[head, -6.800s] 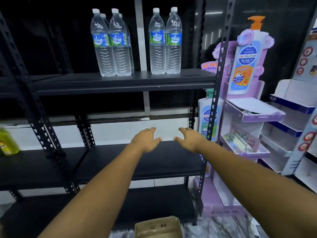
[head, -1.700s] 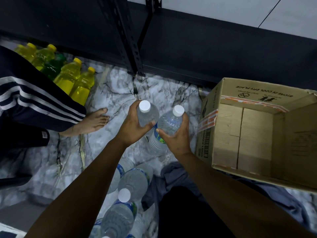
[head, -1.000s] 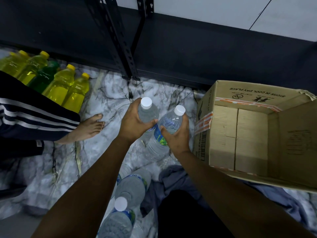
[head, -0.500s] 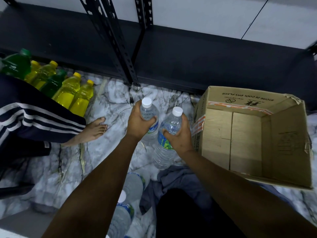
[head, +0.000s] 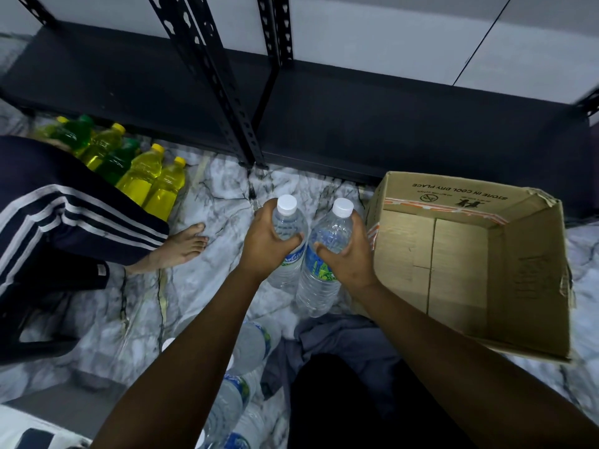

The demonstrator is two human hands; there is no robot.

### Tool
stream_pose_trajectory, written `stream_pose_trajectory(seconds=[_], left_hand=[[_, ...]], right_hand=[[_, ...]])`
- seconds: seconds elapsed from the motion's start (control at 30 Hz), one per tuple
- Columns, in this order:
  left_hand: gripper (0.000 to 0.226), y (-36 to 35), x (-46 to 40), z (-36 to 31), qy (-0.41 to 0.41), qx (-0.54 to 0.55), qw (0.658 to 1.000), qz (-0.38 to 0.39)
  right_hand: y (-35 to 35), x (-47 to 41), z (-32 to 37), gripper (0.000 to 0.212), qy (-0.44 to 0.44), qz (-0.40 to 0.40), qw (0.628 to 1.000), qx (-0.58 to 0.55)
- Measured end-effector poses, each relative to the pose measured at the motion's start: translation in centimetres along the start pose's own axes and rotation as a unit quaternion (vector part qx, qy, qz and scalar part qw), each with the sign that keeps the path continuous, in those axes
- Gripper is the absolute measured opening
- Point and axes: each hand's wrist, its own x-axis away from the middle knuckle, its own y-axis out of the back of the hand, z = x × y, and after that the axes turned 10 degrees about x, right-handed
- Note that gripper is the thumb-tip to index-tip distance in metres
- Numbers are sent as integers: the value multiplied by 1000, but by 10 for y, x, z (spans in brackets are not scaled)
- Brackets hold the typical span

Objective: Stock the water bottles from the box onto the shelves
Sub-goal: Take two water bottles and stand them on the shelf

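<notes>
**Caller:** Clear plastic in both fists! The left hand [head: 264, 246] wraps the shoulder of the left water bottle [head: 287, 244], fingers curled right round it, and the right hand [head: 348, 259] clamps the right water bottle [head: 324, 264] the same way, just under the neck.

**Analyst:** Both sit centre frame, side by side and nearly touching, above the marble floor [head: 223, 196]. White caps point up toward the camera, long axes running steeply down and tilting slightly toward the bottom of the frame.

**Caller:** Where's the danger?

**Analyst:** I'd say that high grip. Full bottles hang heavy below the hand, so a quick swing up could make one slip or knock its neighbour. More water bottles [head: 249, 348] lie on the floor at lower centre, right underfoot if this person steps back.

**Caller:** And around them?

**Analyst:** Cardboard box [head: 531, 286] at right, open and looking empty. Black bottom shelf [head: 389, 124] runs across the top, bare where we see it; its slotted uprights [head: 210, 69] could catch a bottle. Yellow and green bottles [head: 152, 183] stand upper left, beside another person's bare foot [head: 178, 249].
</notes>
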Motion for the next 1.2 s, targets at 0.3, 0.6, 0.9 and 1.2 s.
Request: stream_pose_trajectory(seconds=[0.3,0.6,0.9,1.2], left_hand=[[64,-1,5,-42,-16,-13,1000,8],[65,-9,16,-91,-34,3,999,-4],[63,-20,30,-143,-50,-14,999,5],[67,-22,32,-202,-88,-32,995,18]], right_hand=[[38,2,29,77,23,0,999,-30],[87,5,50,77,45,-2,998,-34],[131,17,78,77,41,-18,997,-63],[188,19,114,84,67,-13,997,-39]])
